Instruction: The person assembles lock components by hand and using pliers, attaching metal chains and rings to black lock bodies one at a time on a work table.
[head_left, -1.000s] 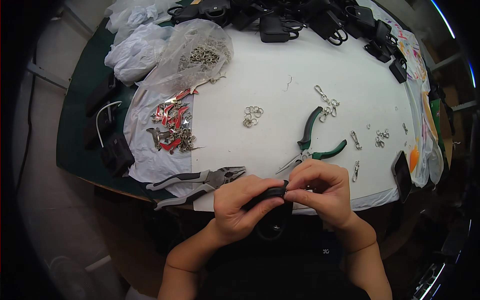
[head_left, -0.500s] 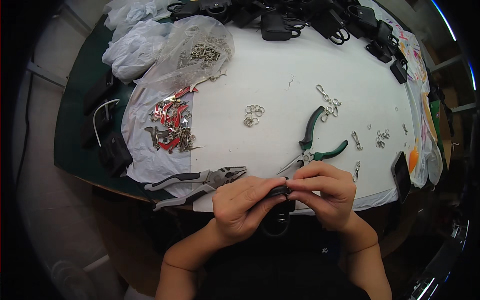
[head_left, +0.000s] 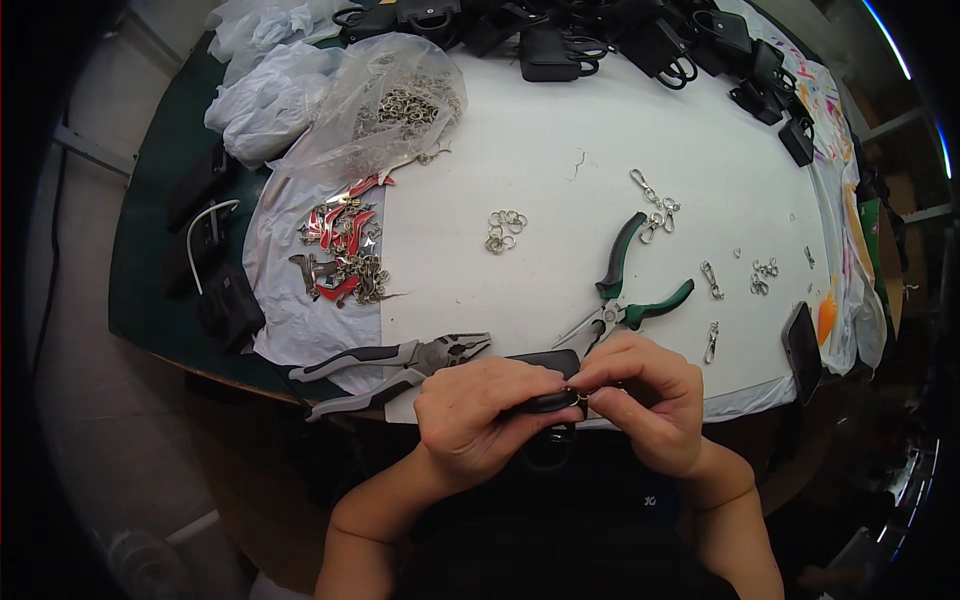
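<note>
Close to the near table edge, a small black handbag (head_left: pixel 553 361) is gripped in my left hand (head_left: pixel 468 418), its handle hanging below. My right hand (head_left: pixel 655 408) pinches a tiny metal ring (head_left: pixel 581 398) between thumb and forefinger, at the bag's right end. Whether the ring passes through the bag's loop cannot be made out. Just beyond my right hand lie green-handled long-nose pliers (head_left: pixel 620 265), jaws toward me. Grey-handled combination pliers (head_left: pixel 395 357) rest left of my left hand. Several loose rings (head_left: pixel 502 232) sit mid-table.
Red and silver charms (head_left: pixel 345 240) lie on white plastic at left, below a clear bag (head_left: pixel 408 112) of metal parts. Swivel clasps (head_left: pixel 655 215) are scattered at right, near a phone (head_left: pixel 802 345). Several black mini handbags (head_left: pixel 550 58) line the far edge.
The black handbag has tilted, so more of its flat side shows beyond my fingers. My right fingers have shifted slightly, and the small metal ring is now visible.
</note>
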